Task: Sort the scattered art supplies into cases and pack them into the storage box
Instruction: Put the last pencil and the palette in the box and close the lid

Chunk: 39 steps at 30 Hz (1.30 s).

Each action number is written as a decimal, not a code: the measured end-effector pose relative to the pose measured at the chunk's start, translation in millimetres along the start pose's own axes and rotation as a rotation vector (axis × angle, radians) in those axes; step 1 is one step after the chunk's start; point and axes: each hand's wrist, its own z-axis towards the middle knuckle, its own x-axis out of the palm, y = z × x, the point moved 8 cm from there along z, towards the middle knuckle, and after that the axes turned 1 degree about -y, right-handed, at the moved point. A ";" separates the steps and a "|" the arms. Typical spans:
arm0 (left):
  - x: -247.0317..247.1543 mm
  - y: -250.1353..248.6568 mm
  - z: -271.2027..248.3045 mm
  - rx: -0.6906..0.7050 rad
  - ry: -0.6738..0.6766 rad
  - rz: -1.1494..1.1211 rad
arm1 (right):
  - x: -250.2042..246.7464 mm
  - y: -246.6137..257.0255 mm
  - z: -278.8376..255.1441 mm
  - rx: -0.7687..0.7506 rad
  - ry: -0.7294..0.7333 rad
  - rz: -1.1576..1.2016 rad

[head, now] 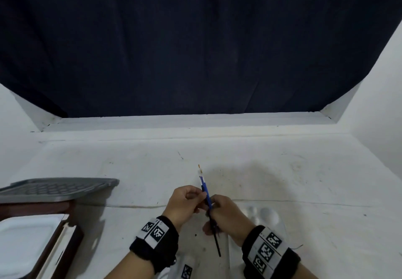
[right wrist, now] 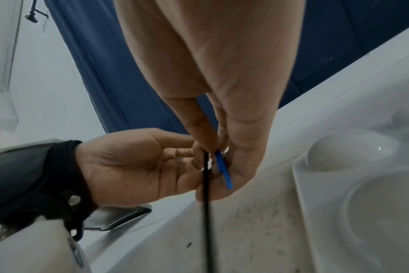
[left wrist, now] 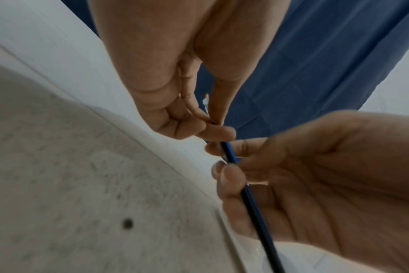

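Both grips are meeting above the middle of the desk [head: 282, 169], and I'm seeing them working the same thin brushes. Left hand [head: 185, 202] is pinching the upper part of the brushes between thumb and fingertips [left wrist: 218, 132]. Right hand [head: 226, 213] is curling around the shafts lower down, thumb pressing them against the fingers. Blue brush [head: 206, 191] is pointing away from me, its pale tip sitting clear above both hands; black brush [head: 216, 241] is running alongside it, its long handle sticking out below the right palm toward me. Both are being held off the desk. White palette [head: 264, 214] with round wells is lying on the desk just right of the right hand. Storage box [head: 71, 207], dark wood, is sitting at the left edge with a white tray [head: 26, 239] inside and a grey lid [head: 56, 188] propped behind it. Dark curtain [head: 195, 39] is hanging beyond the desk.
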 end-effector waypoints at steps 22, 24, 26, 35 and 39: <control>6.5 -42.3 -62.5 -0.275 0.079 -1.142 | -12.1 156.7 -47.2 -0.701 0.056 0.319; 9.4 -50.1 -72.2 -0.300 0.103 -1.229 | -2.4 164.5 -60.5 -0.702 0.094 0.326; 9.5 -54.3 -80.7 -0.316 0.118 -1.253 | 8.3 167.7 -72.8 -0.696 0.129 0.329; 0.5 -53.7 -113.3 -0.333 0.159 -1.333 | 39.9 164.5 -110.0 -0.689 0.207 0.355; -10.1 -50.5 -128.9 -0.321 0.125 -1.325 | 54.4 156.5 -118.1 -0.664 0.222 0.346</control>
